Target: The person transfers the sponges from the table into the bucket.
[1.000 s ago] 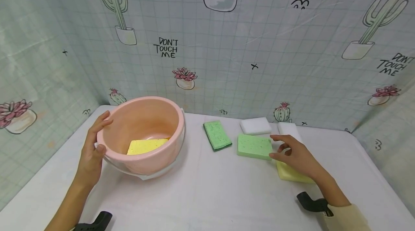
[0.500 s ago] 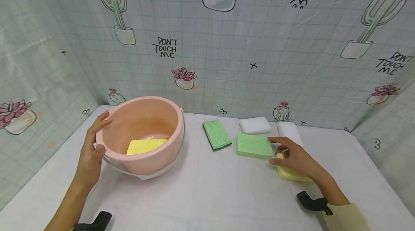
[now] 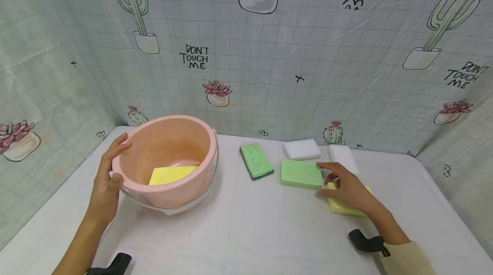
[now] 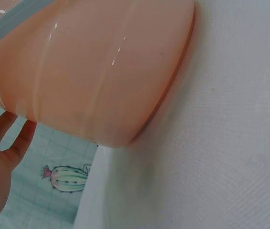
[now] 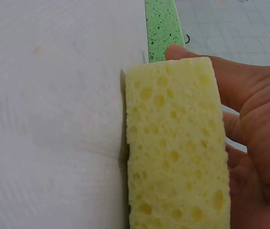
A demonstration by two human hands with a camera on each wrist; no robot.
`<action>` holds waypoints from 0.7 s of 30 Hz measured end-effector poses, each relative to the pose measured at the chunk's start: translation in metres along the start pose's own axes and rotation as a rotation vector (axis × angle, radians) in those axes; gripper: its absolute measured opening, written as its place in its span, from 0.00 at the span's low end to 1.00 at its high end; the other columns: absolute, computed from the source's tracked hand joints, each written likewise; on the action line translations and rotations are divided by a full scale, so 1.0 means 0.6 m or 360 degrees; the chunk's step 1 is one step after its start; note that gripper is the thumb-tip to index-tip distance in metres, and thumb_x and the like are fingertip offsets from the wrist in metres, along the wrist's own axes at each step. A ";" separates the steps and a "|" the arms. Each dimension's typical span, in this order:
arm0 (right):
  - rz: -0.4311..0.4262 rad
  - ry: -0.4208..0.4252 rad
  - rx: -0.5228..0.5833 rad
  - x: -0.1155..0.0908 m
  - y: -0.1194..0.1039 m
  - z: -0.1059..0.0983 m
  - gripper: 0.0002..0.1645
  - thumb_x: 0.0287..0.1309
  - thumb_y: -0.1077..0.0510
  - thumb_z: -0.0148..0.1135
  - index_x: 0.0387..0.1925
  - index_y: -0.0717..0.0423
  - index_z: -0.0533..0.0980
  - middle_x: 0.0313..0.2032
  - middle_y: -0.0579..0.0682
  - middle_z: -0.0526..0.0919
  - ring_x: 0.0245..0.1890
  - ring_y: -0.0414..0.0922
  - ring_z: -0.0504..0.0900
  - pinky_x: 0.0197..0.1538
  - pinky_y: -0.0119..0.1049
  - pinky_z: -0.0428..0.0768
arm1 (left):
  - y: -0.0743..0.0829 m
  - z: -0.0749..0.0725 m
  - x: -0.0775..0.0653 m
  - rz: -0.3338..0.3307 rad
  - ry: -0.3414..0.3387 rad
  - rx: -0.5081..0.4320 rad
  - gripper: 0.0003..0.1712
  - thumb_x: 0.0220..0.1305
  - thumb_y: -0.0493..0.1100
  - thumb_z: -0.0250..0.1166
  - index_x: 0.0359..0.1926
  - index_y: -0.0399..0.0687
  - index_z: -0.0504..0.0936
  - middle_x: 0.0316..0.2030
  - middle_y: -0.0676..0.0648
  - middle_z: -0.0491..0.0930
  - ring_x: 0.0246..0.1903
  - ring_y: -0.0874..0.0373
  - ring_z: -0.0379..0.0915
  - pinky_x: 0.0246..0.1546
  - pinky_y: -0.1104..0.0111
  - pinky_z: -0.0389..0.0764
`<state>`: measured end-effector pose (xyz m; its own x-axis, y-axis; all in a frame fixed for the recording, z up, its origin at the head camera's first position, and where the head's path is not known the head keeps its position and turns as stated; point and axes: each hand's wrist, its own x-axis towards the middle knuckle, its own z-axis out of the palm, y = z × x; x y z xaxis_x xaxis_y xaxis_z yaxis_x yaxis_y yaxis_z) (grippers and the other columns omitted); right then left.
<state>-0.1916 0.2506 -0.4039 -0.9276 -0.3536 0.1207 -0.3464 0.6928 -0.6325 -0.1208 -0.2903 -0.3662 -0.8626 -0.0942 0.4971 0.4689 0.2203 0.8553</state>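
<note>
A pink bucket point(image 3: 169, 200) with a pale handle stands at the left, with a yellow sponge point(image 3: 172, 175) inside it. My left hand point(image 3: 107, 185) holds the bucket by its left rim; in the left wrist view, fingers point(image 4: 20, 143) touch its wall. My right hand point(image 3: 348, 185) hovers over a pale yellow sponge point(image 3: 346, 208), partly covering it. Its thumb and index finger are spread at the right end of a light green sponge point(image 3: 301, 174); whether they touch it is unclear. In the right wrist view, the pale yellow sponge point(image 5: 173, 143) blocks much of the hand.
A green sponge with a dark scouring side point(image 3: 257, 161) lies between bucket and light green sponge. Behind sit two white sponges, one point(image 3: 302, 149) at left and one point(image 3: 344, 157) at right. A cactus-print sheet point(image 3: 246, 73) walls the white table's point(image 3: 231, 236) back and sides.
The right hand's thumb has moved down, so thumb and index finger stand further apart at the light green sponge's end. The left hand and bucket stay in place.
</note>
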 end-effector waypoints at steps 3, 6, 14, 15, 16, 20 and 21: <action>-0.0005 0.0006 -0.0015 0.000 0.000 0.001 0.44 0.47 0.50 0.75 0.64 0.56 0.67 0.55 0.56 0.72 0.38 0.44 0.76 0.39 0.35 0.74 | 0.002 0.001 0.000 0.0022 -0.0009 0.0001 0.38 0.62 0.55 0.60 0.67 0.42 0.63 0.73 0.49 0.48 0.71 0.51 0.43 0.55 0.79 0.66; -0.0002 0.0007 -0.0028 0.001 0.000 0.002 0.44 0.46 0.51 0.75 0.64 0.56 0.67 0.56 0.57 0.71 0.40 0.45 0.77 0.39 0.36 0.74 | 0.003 0.001 0.000 0.0028 -0.0008 0.0008 0.37 0.62 0.55 0.60 0.67 0.42 0.63 0.73 0.50 0.48 0.71 0.51 0.43 0.55 0.79 0.66; -0.0012 0.0008 -0.0007 0.001 -0.002 0.005 0.43 0.47 0.51 0.75 0.64 0.54 0.67 0.58 0.54 0.72 0.41 0.46 0.78 0.39 0.36 0.71 | 0.002 -0.002 0.001 0.0074 -0.0028 -0.0027 0.37 0.63 0.54 0.60 0.67 0.42 0.63 0.73 0.47 0.47 0.70 0.50 0.43 0.55 0.80 0.66; -0.0015 0.0009 -0.0002 0.001 -0.002 0.005 0.43 0.47 0.51 0.75 0.64 0.54 0.68 0.58 0.54 0.72 0.41 0.46 0.78 0.39 0.36 0.71 | 0.003 -0.002 0.001 0.0077 -0.0031 -0.0035 0.37 0.63 0.54 0.60 0.67 0.42 0.63 0.73 0.47 0.47 0.70 0.50 0.43 0.55 0.79 0.66; -0.0017 0.0010 0.0001 0.001 -0.003 0.005 0.43 0.47 0.52 0.75 0.64 0.54 0.68 0.58 0.54 0.72 0.41 0.46 0.78 0.39 0.36 0.71 | 0.003 -0.002 0.002 0.0073 -0.0030 -0.0037 0.36 0.63 0.54 0.60 0.67 0.42 0.63 0.73 0.47 0.48 0.70 0.51 0.43 0.55 0.79 0.66; 0.0002 0.0011 0.0001 0.000 -0.003 0.004 0.42 0.48 0.53 0.75 0.64 0.54 0.68 0.58 0.54 0.71 0.41 0.46 0.78 0.39 0.36 0.71 | 0.005 0.000 0.003 0.0042 -0.0025 -0.0041 0.37 0.62 0.54 0.60 0.68 0.43 0.63 0.73 0.49 0.47 0.71 0.51 0.43 0.55 0.79 0.66; 0.0010 0.0010 0.0000 0.000 -0.003 0.004 0.41 0.48 0.53 0.74 0.64 0.54 0.68 0.58 0.55 0.71 0.41 0.46 0.77 0.39 0.36 0.71 | 0.005 0.000 0.003 0.0039 -0.0026 -0.0040 0.37 0.63 0.54 0.60 0.68 0.42 0.63 0.73 0.49 0.47 0.71 0.51 0.43 0.55 0.79 0.66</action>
<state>-0.1907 0.2477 -0.4044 -0.9306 -0.3453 0.1218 -0.3407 0.6949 -0.6332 -0.1207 -0.2897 -0.3627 -0.8536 -0.0731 0.5157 0.4945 0.1976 0.8464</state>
